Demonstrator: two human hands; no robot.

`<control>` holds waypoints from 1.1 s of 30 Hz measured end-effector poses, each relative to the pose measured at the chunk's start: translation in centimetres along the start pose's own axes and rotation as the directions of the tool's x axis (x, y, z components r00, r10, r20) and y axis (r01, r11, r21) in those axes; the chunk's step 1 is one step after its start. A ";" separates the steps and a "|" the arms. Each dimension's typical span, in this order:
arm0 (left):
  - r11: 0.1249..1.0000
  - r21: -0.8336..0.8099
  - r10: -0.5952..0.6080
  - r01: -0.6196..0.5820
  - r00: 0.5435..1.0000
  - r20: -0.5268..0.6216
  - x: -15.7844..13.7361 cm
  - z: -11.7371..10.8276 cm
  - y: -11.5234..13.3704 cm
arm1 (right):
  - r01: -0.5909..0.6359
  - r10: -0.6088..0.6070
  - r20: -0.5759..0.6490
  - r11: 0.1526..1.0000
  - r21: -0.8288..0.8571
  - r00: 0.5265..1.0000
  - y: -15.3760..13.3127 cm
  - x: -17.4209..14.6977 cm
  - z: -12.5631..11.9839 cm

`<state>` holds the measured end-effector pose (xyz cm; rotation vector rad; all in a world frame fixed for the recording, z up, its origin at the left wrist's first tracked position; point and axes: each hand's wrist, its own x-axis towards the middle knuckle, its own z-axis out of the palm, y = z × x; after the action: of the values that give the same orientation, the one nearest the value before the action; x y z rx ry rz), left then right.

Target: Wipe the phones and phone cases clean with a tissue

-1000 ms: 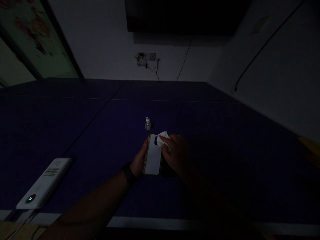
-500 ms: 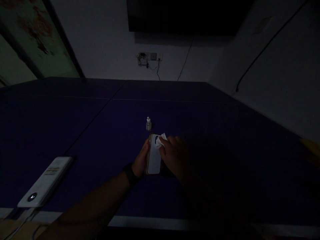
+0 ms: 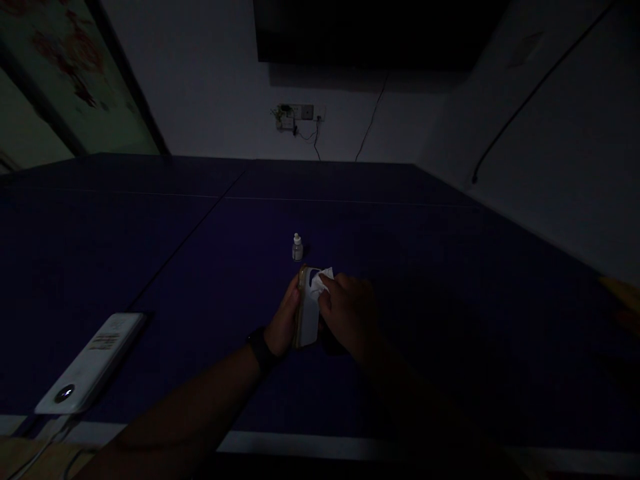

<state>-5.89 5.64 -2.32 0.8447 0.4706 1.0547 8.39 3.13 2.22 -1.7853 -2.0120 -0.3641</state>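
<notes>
**Wiping the phone, upper corner in hand**

Our left hand (image 3: 281,327) is closed around the edge of the phone (image 3: 308,319), tilting it; our right hand (image 3: 350,319) pinches a white wipe (image 3: 323,281) against its far end. We judge the cleaning under way — the lower face looks untouched. Just beyond the fingertips stands a small bottle (image 3: 297,247) on the dark blue table (image 3: 450,280). Dim room, wall sockets (image 3: 295,113) behind — a white device (image 3: 93,363) well left.

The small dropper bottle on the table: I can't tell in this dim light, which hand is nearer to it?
The right hand, narrowly. Its fingertips press a white cloth to the phone just below the bottle. The left hand grips the phone's left edge, lower down.
</notes>
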 end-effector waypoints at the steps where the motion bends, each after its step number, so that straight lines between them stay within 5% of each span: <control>1: 1.000 0.008 0.003 -0.003 1.000 -0.001 0.0 0.0 0.0 | 0.000 0.001 0.017 1.000 -0.012 1.000 -0.1 0.0 -0.1; 7: 0.998 0.031 0.053 -0.052 0.998 -0.021 0.2 0.1 0.1 | 0.033 -0.029 0.129 0.999 -0.031 0.991 -0.5 -0.2 -0.4; 13: 0.999 0.034 -0.020 0.021 1.000 -0.006 0.0 0.2 0.4 | 0.009 -0.006 0.102 1.000 -0.026 0.995 -0.2 0.0 -0.5; 25: 1.000 -0.012 0.018 -0.018 0.997 -0.070 0.4 0.2 0.5 | 0.080 -0.086 0.136 0.996 0.046 0.987 0.3 0.1 -0.4; 33: 0.977 -0.154 -0.158 0.146 0.985 -0.064 0.9 -0.8 0.5 | 0.179 -0.181 0.051 0.983 0.034 0.982 0.8 0.3 -0.5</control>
<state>-6.31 6.82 -2.39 0.6277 0.5056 0.9700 9.20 3.31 2.74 -1.6159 -2.2123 -0.3425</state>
